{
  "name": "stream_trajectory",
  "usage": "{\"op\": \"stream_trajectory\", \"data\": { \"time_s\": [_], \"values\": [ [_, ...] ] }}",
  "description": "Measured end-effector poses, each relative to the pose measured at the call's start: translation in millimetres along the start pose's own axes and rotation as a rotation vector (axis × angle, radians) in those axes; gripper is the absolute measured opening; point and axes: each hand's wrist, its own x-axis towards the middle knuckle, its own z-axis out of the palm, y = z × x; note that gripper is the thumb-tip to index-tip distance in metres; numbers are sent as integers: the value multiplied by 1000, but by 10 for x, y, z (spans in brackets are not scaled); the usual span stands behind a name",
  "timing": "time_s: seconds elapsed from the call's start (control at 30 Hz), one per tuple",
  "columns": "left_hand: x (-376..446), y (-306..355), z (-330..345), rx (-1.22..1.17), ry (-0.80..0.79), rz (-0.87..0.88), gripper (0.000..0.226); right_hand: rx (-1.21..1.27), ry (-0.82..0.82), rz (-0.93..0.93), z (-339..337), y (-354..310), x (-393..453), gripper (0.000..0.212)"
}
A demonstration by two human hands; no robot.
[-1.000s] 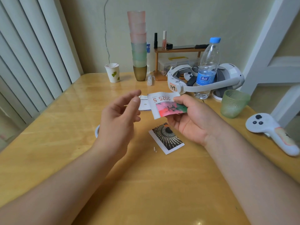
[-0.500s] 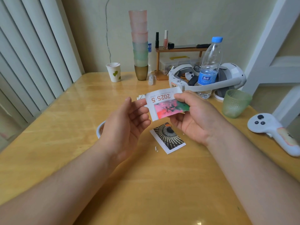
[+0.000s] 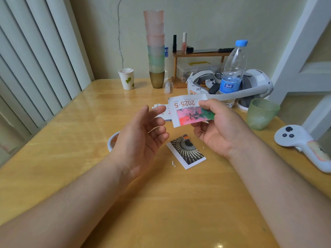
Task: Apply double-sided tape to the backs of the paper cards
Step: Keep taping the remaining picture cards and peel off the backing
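Observation:
My right hand (image 3: 220, 129) pinches a paper card (image 3: 188, 111) printed "2025·5" with a pink and green picture, holding it face up above the table. My left hand (image 3: 143, 136) hovers palm up just left of the card, fingers relaxed and holding nothing. A second card (image 3: 186, 151) with a dark radial pattern lies flat on the wooden table (image 3: 161, 203) below both hands. More white cards (image 3: 162, 111) lie behind my left fingers. A tape roll (image 3: 112, 141) peeks out from under my left hand, mostly hidden.
A small white scrap (image 3: 173, 163) lies near the dark card. At the back stand a paper cup (image 3: 126, 78), stacked plastic cups (image 3: 155, 49), a water bottle (image 3: 232, 72) and a white headset (image 3: 247, 86). A green glass (image 3: 261, 113) and white controller (image 3: 304, 145) sit on the right.
My left hand turned palm up and drew a little lower and left of the card. My right hand kept the card in nearly the same place.

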Motion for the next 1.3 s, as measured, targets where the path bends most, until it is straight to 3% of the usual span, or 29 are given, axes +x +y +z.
{"op": "stream_trajectory", "data": {
  "time_s": [0.1,0.23,0.37,0.5,0.53,0.63,0.7,0.87,1.0,1.17,1.3],
  "values": [
    [-14,-26,-30,294,-20,208,36,-37,40,-37,-3,7,14,8],
    [-65,-31,-171,1075,-132,616,48,-118,-39,-80,20,53,2,11],
    [-81,-11,-207,1681,-97,778,61,-59,-154,-47,57,75,-41,6],
    [-22,20,-187,1919,-7,914,65,-113,-94,-68,58,57,-56,4],
    [-14,19,-173,1931,-9,911,67,-166,-77,-94,51,48,-55,12],
    [-34,-4,-139,1922,-15,889,69,-232,-70,-152,34,20,-71,28],
    [-58,-15,-142,1784,-44,805,64,-217,-104,-158,28,16,-72,31],
    [-63,-85,-124,877,-244,282,56,-135,-133,-148,43,28,-53,36],
    [-28,-67,-47,390,-210,3,67,-43,-120,-120,11,2,-32,34],
    [11,-16,-53,223,-180,-89,75,-44,-122,-123,19,11,-39,26],
    [-1,-51,-75,359,-218,16,69,-23,-110,-107,29,15,-28,14]
  ]
}}
